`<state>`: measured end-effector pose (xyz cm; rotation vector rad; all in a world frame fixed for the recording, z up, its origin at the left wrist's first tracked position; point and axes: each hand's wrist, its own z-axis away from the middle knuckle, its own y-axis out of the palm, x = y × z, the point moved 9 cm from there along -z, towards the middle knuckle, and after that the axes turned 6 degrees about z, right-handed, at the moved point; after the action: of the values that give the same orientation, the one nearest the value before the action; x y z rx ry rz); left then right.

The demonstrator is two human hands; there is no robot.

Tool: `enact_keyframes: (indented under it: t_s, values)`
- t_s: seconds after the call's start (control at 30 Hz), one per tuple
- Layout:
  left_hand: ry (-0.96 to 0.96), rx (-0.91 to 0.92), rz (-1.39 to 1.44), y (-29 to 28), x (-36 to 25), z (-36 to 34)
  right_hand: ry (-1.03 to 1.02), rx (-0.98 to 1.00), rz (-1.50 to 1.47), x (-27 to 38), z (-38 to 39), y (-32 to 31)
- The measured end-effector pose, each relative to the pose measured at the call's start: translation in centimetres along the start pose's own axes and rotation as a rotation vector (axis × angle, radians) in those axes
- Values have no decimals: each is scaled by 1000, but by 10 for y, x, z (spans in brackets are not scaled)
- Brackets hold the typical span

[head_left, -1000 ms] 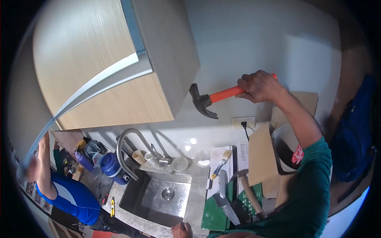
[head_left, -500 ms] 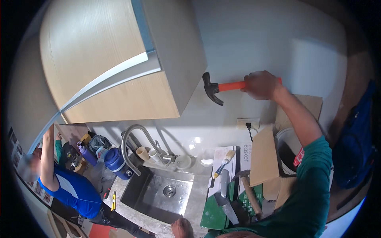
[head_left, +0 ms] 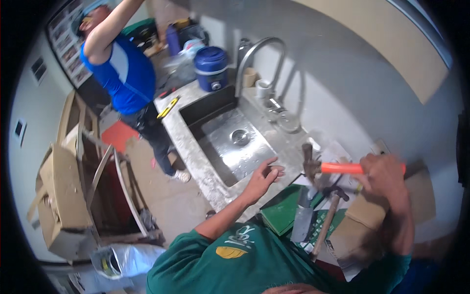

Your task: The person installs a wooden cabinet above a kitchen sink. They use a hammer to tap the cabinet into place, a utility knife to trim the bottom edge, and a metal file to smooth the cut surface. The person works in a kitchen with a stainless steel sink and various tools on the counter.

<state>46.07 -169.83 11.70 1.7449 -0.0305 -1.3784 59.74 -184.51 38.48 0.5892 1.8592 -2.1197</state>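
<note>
My right hand (head_left: 382, 174) grips an orange-handled claw hammer (head_left: 340, 168) above the cluttered counter at right, its dark head pointing left. My left hand (head_left: 265, 177) hovers over the near right corner of the steel sink (head_left: 215, 139), fingers apart and holding nothing. Below the hammer lie a second hammer (head_left: 325, 230) with a wooden handle, a grey trowel (head_left: 301, 225), a green box (head_left: 279, 206) and folded cardboard (head_left: 362, 230).
A co-worker (head_left: 120, 78) in blue stands at left with an arm raised. A blue cooler (head_left: 210, 68) and yellow cutter (head_left: 167, 108) sit by the sink. Torn boxes (head_left: 66, 196) and a bag (head_left: 125, 257) lie at lower left. A cabinet (head_left: 401, 44) overhangs at upper right.
The view has swung down and left. The hammer has come down from beside the cabinet to over the counter. My left hand has lifted from the sink's front edge and spread its fingers.
</note>
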Motion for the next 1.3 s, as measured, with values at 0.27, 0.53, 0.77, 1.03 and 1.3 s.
enact_keyframes:
  t_s: [0.27,0.53,0.77,1.03,1.3]
  values:
    - [25,-270,-87,-59,4,45,-379,116,-161,134,-83,49]
    - [41,-712,-321,-181,-71,56,-457,187,-390,187,-166,53]
    - [-172,-526,-546,-264,-136,26,-421,280,-605,281,-242,100]
    - [-145,-532,-393,-420,-217,20,14,182,-987,365,-332,78]
    - [-428,-615,-748,-613,-184,148,368,-149,-1260,412,-505,91]
